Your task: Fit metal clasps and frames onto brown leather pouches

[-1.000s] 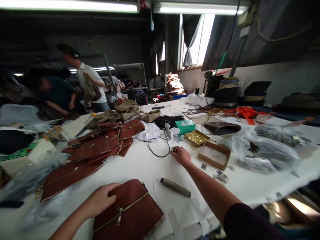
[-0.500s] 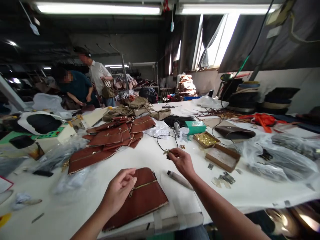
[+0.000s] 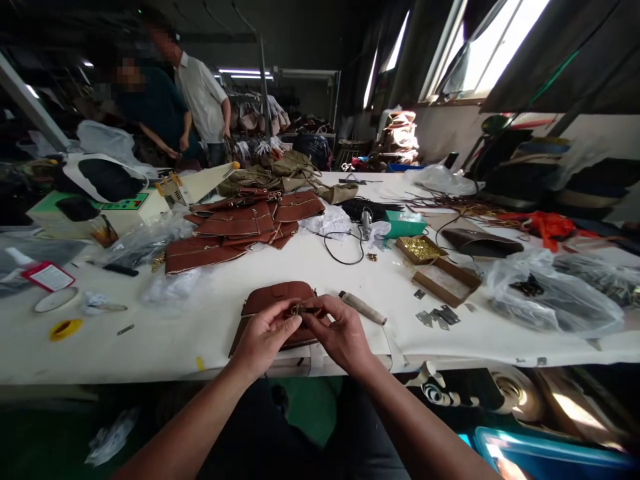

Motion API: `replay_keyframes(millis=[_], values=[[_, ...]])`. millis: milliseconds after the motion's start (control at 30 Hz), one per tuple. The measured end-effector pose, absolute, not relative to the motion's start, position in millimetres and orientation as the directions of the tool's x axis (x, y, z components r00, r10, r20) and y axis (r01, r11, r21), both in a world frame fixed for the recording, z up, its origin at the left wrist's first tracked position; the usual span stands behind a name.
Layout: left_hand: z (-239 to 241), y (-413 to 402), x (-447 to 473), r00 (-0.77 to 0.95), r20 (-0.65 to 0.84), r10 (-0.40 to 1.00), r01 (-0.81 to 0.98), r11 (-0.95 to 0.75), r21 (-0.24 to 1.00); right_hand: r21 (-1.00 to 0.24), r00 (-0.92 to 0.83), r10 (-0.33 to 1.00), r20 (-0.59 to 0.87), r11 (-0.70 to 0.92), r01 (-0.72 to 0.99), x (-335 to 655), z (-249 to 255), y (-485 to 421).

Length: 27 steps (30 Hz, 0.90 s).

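The person's left hand (image 3: pixel 264 338) is curled, its thumb and fingertips pinched nearly together on a small dark and brass-coloured metal piece (image 3: pixel 299 310); the right hand (image 3: pixel 345 335) is curled inward too, its fingertips closed on the same piece from the other side, so that fingers hide much of it; the piece is held over a reddish-brown zipped leather bag (image 3: pixel 280 292), which lies at the near edge of a white-topped table (image 3: pixel 170 337); whether the hands touch the bag one cannot tell; just right of the bag lies a grey-brown cylindrical handle (image 3: pixel 365 309) with a dark end; beyond the bag and to its right stands an open brown cardboard box (image 3: pixel 407 256) filled with small gold-coloured metal bits (image 3: pixel 423 249); beside that box, nearer the bag's level, is a shallow brown cardboard tray (image 3: pixel 469 295), its pale bottom showing; farther beyond the bag is an open green box (image 3: pixel 400 227) with clear plastic at its top; well to the bag's right lies a crumpled clear plastic sack (image 3: pixel 555 313) with dark objects (image 3: pixel 527 285) inside, too blurred to name; well to the bag's left is a red and white bottle (image 3: pixel 49 275), its contents hidden
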<state>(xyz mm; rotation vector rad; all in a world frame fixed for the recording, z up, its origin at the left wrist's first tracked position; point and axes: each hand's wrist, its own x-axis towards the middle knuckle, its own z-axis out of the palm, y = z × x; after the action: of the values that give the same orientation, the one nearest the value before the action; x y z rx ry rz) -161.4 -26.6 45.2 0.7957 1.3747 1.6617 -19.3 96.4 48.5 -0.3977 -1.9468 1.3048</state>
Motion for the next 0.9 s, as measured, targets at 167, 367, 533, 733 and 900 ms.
replay_keyframes(millis=[167,367,533,733,900], values=[[40,-32,-161,-0.564,-0.104,0.819,-0.311,-0.093,0.946,-0.975,-0.697,0.699,0.156,-0.005,-0.223,-23,43,91],[34,-42,-167,-0.485,-0.175,0.857,-0.516,-0.119,0.848,-0.993,-0.422,0.901,0.098,0.12,0.024,-12,24,166],[32,-49,-165,-0.536,-0.093,0.839,-0.272,-0.067,0.96,-0.852,-0.255,0.942,0.217,0.31,0.421,8,16,223],[37,-48,-159,-0.54,0.36,0.761,0.444,-0.106,0.89,-0.983,-0.669,0.738,0.086,0.173,0.065,7,39,126],[43,-51,-151,-0.419,0.526,0.74,0.696,-0.11,0.709,-0.964,-0.802,0.596,-0.03,-0.229,-0.134,-2,41,63]])
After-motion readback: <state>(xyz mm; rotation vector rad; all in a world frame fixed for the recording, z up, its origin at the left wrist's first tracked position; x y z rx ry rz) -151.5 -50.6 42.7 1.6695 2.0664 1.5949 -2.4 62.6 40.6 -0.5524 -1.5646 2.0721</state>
